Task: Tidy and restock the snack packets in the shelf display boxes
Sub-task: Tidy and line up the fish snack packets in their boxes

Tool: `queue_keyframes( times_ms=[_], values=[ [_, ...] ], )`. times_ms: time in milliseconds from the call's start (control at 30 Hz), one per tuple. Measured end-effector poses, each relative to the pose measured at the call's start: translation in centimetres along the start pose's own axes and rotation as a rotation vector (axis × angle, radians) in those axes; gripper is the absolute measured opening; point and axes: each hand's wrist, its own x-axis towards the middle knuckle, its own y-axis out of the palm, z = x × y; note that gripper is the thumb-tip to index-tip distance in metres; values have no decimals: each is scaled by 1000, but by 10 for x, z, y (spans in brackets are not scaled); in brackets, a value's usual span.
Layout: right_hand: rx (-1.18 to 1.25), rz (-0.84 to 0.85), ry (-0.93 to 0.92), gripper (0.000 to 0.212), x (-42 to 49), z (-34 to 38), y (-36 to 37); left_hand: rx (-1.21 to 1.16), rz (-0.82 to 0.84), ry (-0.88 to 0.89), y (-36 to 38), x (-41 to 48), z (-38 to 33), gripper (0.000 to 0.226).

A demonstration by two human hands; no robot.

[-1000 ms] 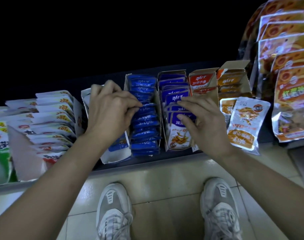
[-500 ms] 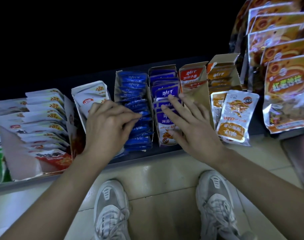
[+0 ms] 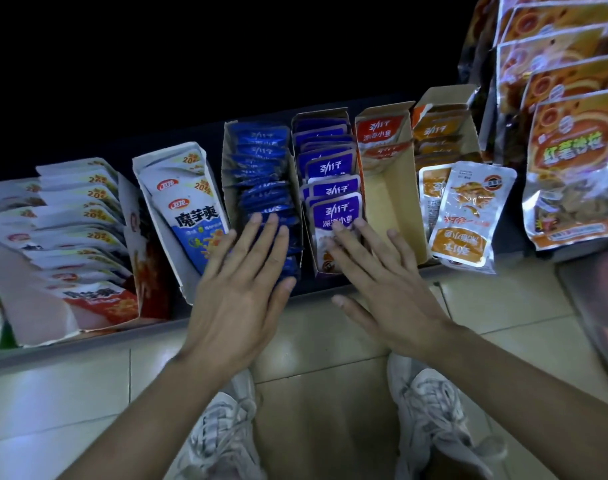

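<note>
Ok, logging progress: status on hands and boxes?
Left hand open, flat on blue packets. Right hand open, fingers on purple packets. Red box nearly empty. Nothing blocking.

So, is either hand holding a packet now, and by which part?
Nothing is held. Both hands are open with straight fingers: the left hand lies over the blue packets, the right hand over the purple packets.

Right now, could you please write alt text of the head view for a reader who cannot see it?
Two open hands lie flat on rows of snack packets in shelf boxes: the left hand on blue packets, the right hand on purple packets. To their right, a red box is mostly empty.
</note>
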Motion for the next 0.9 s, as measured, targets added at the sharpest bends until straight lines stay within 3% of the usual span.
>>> queue_keyframes(
  times_ms=[100,200,333,400,567,700,800,900],
  values=[
    [54,2,-23,69,3,1,-4,21,-6,-19,6,-3,-4,51],
    [192,-112,-41,59,3,-6,-13,-12,-133,-32,-1,4,-10,44],
    [390,-512,260,29,7,-38,-33,-93,-290,30,-10,44,-33,31],
    [379,-620,414,21,7,-60,-39,-78,-324,99,-9,73,-47,24],
    [284,-640,512,30,3,-95,-43,177,-194,206,5,137,-58,35],
    [261,-606,520,41,1,-107,-46,319,-75,150,14,153,-57,51],
    [280,-613,493,43,-2,-109,-46,313,-60,110,16,154,-60,51],
    [298,-638,488,42,-5,-111,-47,207,-151,127,13,150,-65,40]
  ],
)
